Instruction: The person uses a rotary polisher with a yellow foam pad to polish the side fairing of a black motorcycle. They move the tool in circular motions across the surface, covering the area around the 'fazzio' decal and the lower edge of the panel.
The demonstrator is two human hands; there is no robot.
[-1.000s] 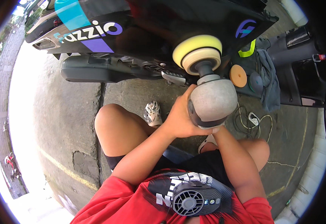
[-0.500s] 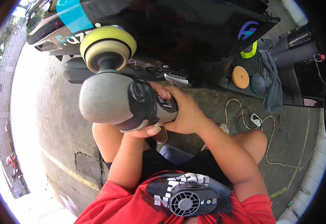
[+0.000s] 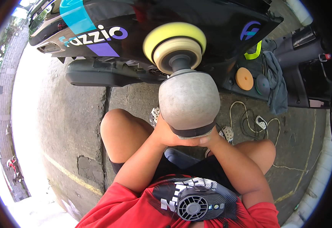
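Observation:
Both my hands grip a grey and black polishing machine [image 3: 189, 99] in front of my lap. My left hand [image 3: 170, 133] wraps its left and lower side. My right hand [image 3: 210, 137] closes on it from the right, and most of its fingers are hidden behind the tool. At the far end a yellow foam pad [image 3: 174, 40] on a pale backing disc is against or right by the glossy black scooter body panel [image 3: 226, 22]. The pad looks blurred, as if spinning. Turquoise and purple graphics mark the panel's left part.
An orange foam pad [image 3: 244, 78], a dark blue-green pad [image 3: 262, 84] and a grey cloth [image 3: 275, 83] lie on the scooter's footboard at right. A white power strip [image 3: 261, 121] and loose cables lie on the concrete floor. A small fan [image 3: 192, 207] hangs on my chest.
The polishing machine has swept right along the panel, from the lettering toward the panel's middle. Its body has swung round to point more straight away from me. Both hands moved with it.

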